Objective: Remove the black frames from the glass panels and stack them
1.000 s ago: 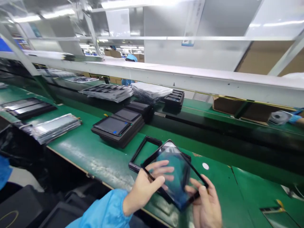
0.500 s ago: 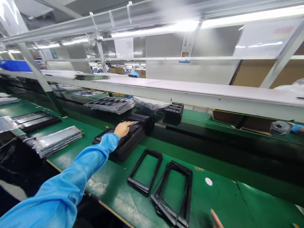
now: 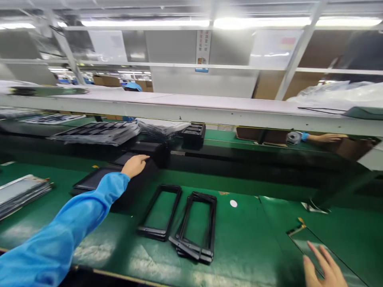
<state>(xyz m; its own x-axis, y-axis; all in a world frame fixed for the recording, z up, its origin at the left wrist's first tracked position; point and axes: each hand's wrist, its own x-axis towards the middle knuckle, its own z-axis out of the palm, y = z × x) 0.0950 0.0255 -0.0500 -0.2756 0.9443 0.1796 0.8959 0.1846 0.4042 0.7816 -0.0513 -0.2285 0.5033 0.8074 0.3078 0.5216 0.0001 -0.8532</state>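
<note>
My left hand [image 3: 136, 165], in a blue sleeve, reaches over a stack of dark panels [image 3: 92, 179] on the green bench. Its fingers are curled close against the dark pieces, and what lies under them is hidden. To the lower right, my right hand [image 3: 326, 271] has its fingers spread over a thin glass-like panel [image 3: 312, 243] with a dark edge and a yellow tab at its corner. Between the hands lie black rectangular frames [image 3: 160, 233] and another pile of such frames [image 3: 212, 223], overlapping askew.
Wrapped flat panels [image 3: 24, 191] are stacked at the left. Behind a dark channel are bagged black parts [image 3: 98, 131] and a black tray [image 3: 194, 133]. A white shelf [image 3: 209, 111] spans the bench. Another person's hand [image 3: 327, 138] shows at the far right near a tape roll [image 3: 294, 138].
The view has turned to the right. More of my right hand now shows, over the glass-like panel. My left hand stays at the dark stack.
</note>
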